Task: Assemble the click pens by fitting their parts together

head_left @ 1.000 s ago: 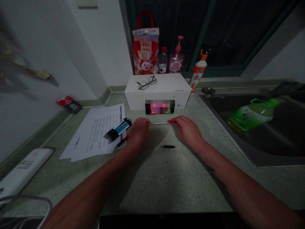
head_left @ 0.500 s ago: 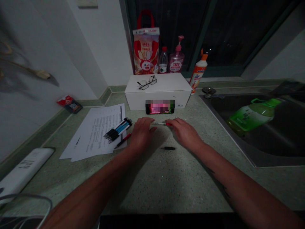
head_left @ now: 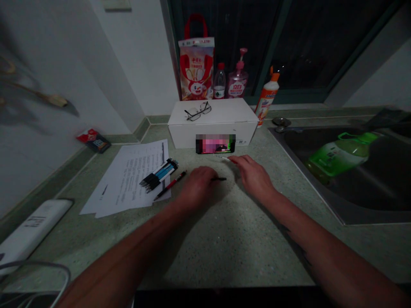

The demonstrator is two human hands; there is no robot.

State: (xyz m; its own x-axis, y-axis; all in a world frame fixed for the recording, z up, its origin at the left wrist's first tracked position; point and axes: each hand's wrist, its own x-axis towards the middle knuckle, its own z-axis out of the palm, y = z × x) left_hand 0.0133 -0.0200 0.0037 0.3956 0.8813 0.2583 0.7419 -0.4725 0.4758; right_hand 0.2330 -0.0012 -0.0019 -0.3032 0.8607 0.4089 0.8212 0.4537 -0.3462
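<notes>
My left hand (head_left: 198, 186) is closed on a short black pen piece (head_left: 221, 179), whose end sticks out to the right of my fingers. My right hand (head_left: 252, 173) pinches a thin silver pen refill (head_left: 221, 157) with a red end; it points left toward the phone (head_left: 215, 144). Both hands hover just over the green speckled counter (head_left: 224, 239), a few centimetres apart. A red and black pen (head_left: 170, 185) lies just left of my left hand. A bundle of black and blue pens (head_left: 159, 173) rests on printed papers (head_left: 128, 179).
A white box (head_left: 224, 124) with glasses (head_left: 198, 110) on top stands behind the phone. Behind it are a red bag (head_left: 196, 68) and bottles (head_left: 237, 79). A sink (head_left: 362, 201) holding a green bottle (head_left: 340, 154) is at right. A white device (head_left: 32, 229) lies at left.
My left hand let go of the refill, moved right and back, and picked the black pen piece up off the counter. My right hand kept the refill and tilted it toward the phone.
</notes>
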